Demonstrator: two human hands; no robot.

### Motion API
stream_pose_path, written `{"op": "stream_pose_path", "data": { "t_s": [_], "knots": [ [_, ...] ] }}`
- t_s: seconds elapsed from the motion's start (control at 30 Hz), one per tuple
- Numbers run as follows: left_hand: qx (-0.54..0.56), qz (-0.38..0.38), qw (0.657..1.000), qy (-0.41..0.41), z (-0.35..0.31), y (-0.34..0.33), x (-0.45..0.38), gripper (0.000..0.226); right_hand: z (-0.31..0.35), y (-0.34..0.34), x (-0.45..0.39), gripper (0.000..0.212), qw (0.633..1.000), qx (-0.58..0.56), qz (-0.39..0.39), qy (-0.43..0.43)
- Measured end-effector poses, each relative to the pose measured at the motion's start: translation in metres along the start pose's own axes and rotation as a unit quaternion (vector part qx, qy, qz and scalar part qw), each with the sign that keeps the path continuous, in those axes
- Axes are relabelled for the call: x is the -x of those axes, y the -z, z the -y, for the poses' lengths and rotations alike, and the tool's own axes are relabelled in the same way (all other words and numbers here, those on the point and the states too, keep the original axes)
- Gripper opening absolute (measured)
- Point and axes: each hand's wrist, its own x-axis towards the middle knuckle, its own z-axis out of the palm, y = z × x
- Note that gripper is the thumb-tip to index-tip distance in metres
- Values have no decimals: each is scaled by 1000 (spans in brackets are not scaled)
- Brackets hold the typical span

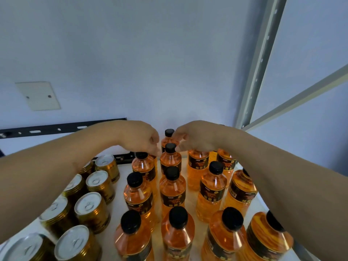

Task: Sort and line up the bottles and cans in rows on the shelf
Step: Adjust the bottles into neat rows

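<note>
Orange bottles (172, 191) and gold cans (91, 210) are ranged in rows on the shelf (120, 178); both hands (140, 137) (197, 137) are curled over the rear bottles.

One head-worn wide-angle camera looks forward and down from close above the shelf (190, 213), facing the back wall (150, 53), forearms reaching in from both lower corners.
</note>
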Motion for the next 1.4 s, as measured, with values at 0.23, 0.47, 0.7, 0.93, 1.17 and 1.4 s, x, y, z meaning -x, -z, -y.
{"op": "stream_pose_path", "data": {
  "t_s": [0.23, 0.47, 0.7, 0.93, 1.17, 1.4],
  "knots": [
    [-3, -32, 999, 14, 18, -25, 12, 46, 15, -17, -17, 50, 999, 43, 23, 18],
    [17, -81, 996, 21, 16, -32, 7, 46, 18, -22, -22, 52, 999, 49, 4, -1],
    [40, -106, 993, 31, 11, -36, 18, 56, 27, -20, -2, 54, 999, 10, -44, 15],
    [64, -79, 995, -22, 7, -46, 75, 63, 44, -23, 41, 51, 996, -57, 62, 19],
    [85, -84, 992, -41, 10, -61, 74, 47, 45, -39, 41, 43, 999, -31, 30, 3],
    [72, -62, 995, -27, 0, -54, 77, 54, 39, -27, 62, 57, 996, -80, 14, -25]
  ]
}}
